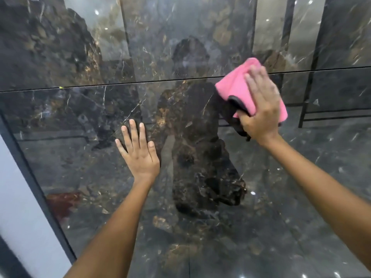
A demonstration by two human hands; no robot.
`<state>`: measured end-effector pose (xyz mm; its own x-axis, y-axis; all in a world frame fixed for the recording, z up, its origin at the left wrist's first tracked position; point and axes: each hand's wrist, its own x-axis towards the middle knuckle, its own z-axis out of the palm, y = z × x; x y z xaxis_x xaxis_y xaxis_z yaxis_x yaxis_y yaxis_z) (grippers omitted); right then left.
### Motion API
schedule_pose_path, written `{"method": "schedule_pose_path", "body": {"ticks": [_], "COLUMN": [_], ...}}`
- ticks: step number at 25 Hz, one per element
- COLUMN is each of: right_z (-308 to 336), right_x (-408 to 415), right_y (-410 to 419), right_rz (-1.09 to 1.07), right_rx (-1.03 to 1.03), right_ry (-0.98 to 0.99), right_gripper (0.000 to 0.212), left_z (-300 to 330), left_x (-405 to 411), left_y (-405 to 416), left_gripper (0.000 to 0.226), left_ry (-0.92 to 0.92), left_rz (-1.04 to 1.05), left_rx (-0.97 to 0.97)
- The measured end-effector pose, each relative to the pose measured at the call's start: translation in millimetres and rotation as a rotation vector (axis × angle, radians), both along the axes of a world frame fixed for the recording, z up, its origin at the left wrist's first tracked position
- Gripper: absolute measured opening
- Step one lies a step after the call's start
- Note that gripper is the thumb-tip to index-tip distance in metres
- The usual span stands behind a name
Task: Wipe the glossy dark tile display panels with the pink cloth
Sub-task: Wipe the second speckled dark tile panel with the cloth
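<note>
— Nearest?
— Left hand (139, 152), flat on the lower tile panel (80, 157), fingers straight and spread, holding nothing.
— Farther up?
— Right hand (261, 109), grip curled around the pink cloth (233, 86), thumb pinching its dark-edged fold, pressing it against the glossy surface. Sits right at the thin seam (140, 82), partly over the upper tile panel (60, 47).
— Left edge?
— Dark frame (30, 177), pale wall (14, 197) beside it.
</note>
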<state>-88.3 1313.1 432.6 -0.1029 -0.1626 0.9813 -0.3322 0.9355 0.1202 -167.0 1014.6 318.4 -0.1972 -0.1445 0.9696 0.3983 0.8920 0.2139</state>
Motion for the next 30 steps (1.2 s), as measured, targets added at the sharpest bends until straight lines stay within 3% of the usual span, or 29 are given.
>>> {"method": "schedule_pose_path", "body": {"ticks": [2,3,5,6,7,10,11,12,14,16,18,20,21,24,25,26,27,30], "right_z": [-57,-104,-168,-167,-148,-51,-40,-50,-128,-214,-238,-204,-180,-148,-166,-200,-239,-321], "right_x": [4,9,22,19,12,-6,-9,-13,-16,0,10,5,3,5,7,9,14,31], "right_y": [0,-9,-16,-13,-15,-47,-64,-78,-96,-91,-71,-55,-47,-18,-16,-20,-29,-34], "right_rz": [-0.07,-0.109,-0.174,-0.158,-0.1,0.053,0.063,0.048,0.037,-0.045,-0.058,0.007,-0.018,-0.093,-0.133,-0.185,-0.234,-0.243], "right_rx": [-0.07,0.083,0.651,0.825,0.835,0.207,0.086,0.122,0.479,1.036,1.361,1.24,1.011,0.021,-0.137,-0.147,0.007,0.817], "right_ry": [-0.028,-0.121,-0.31,-0.342,-0.304,-0.169,-0.152,-0.107,-0.215,-0.369,-0.453,-0.36,-0.287,-0.187,-0.195,-0.253,-0.345,-0.482], "right_gripper": [0.08,0.085,0.093,0.09,0.082,0.066,0.067,0.07,0.075,0.077,0.075,0.075,0.077,0.082,0.085,0.088,0.092,0.105], "left_z": [0,0,-2,-4,-5,-8,-9,-9,-12,-15,-20,-26,-27,-25,-29,-40,-60,-142], "left_x": [-1,-1,-1,-1,-2,-3,-3,-2,-2,-4,-3,-2,-2,0,2,6,13,31], "left_y": [0,0,-1,-1,0,0,0,1,-2,-6,-7,-6,-7,-11,-11,-11,-10,-15], "left_gripper": [0.053,0.053,0.054,0.054,0.054,0.053,0.053,0.053,0.054,0.054,0.054,0.054,0.055,0.056,0.056,0.055,0.054,0.055], "left_ry": [0.002,-0.001,-0.002,0.001,0.006,0.015,0.017,0.021,0.025,0.012,-0.005,-0.012,-0.019,-0.02,-0.024,-0.038,-0.074,-0.233], "left_rz": [-0.004,-0.009,-0.022,-0.024,-0.025,-0.032,-0.035,-0.039,-0.044,-0.049,-0.057,-0.061,-0.062,-0.098,-0.132,-0.163,-0.183,-0.149], "left_rx": [0.0,-0.002,-0.013,-0.021,-0.026,-0.016,-0.016,-0.019,-0.042,-0.075,-0.093,-0.091,-0.095,-0.139,-0.133,-0.106,-0.058,0.019]}}
